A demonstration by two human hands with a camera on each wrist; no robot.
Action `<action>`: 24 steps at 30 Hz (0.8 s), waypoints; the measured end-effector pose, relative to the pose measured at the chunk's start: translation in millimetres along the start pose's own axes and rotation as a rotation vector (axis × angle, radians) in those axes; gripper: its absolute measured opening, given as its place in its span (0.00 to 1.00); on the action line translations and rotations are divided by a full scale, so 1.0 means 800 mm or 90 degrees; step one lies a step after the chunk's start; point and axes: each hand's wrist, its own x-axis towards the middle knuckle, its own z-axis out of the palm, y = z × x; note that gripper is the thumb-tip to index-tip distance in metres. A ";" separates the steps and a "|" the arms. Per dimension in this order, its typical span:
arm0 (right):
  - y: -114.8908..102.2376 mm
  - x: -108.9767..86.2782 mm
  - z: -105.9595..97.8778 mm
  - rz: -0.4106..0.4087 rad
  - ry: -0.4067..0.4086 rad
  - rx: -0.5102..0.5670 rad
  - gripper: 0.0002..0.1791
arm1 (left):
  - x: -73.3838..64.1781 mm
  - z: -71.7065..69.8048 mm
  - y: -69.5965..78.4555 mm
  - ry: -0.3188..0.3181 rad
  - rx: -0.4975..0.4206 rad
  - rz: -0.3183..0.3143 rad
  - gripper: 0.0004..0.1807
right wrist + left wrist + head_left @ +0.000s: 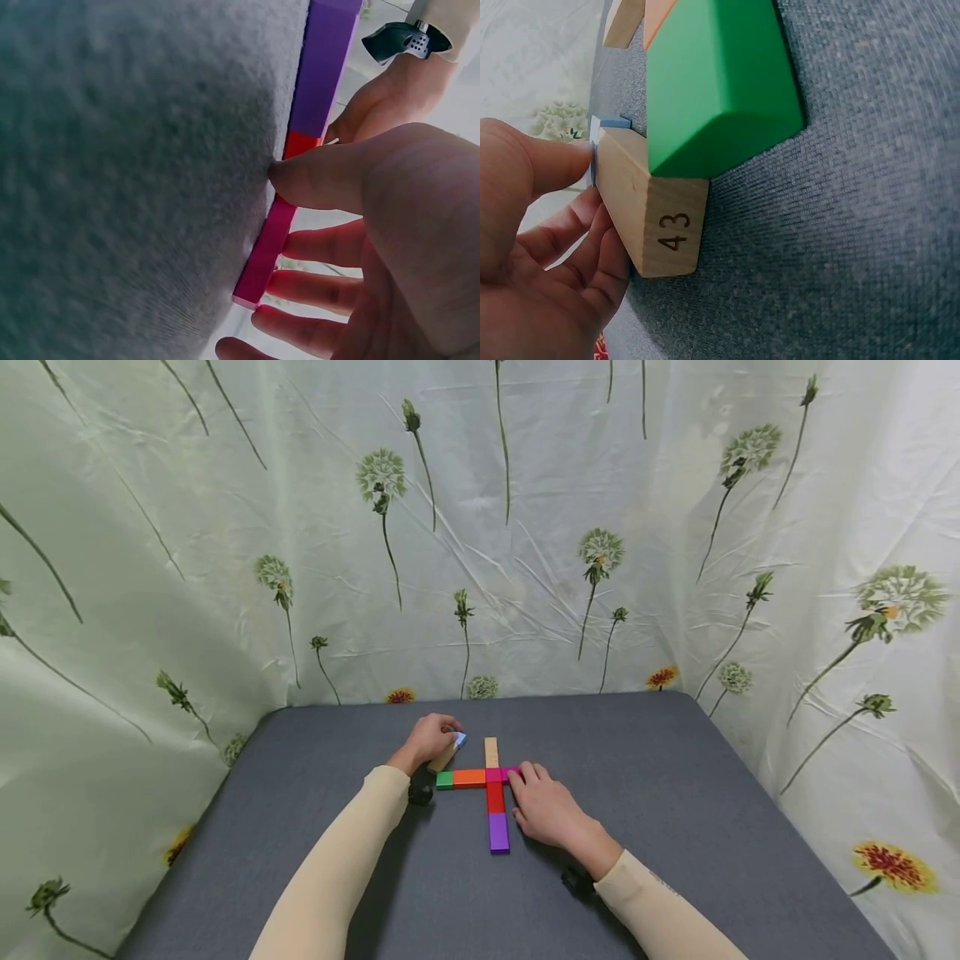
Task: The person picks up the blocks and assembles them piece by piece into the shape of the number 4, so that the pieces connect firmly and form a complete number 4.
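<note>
Colored blocks lie in a cross on the table. Its left arm has a green block [445, 781] and an orange block [469, 778]; a red block [496, 797] and a purple block [498, 833] run toward me. My left hand [432, 739] pinches a small blue block [461, 740] at the far end of a slanted wooden block [641, 206] marked 43, beside the green one. Extended fingers of my right hand [546, 806] rest at the magenta block [264, 259] on the right arm. Its thumb is near the red block.
Another wooden block [491, 752] forms the far arm of the cross, behind a pink center block [492, 775]. All lie on a dark grey tabletop [637, 743]. A floral curtain [525, 568] hangs behind and at both sides.
</note>
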 end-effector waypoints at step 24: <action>0.004 0.022 -0.025 0.008 -0.004 0.023 0.21 | -0.107 -0.046 0.053 0.159 0.090 0.113 0.17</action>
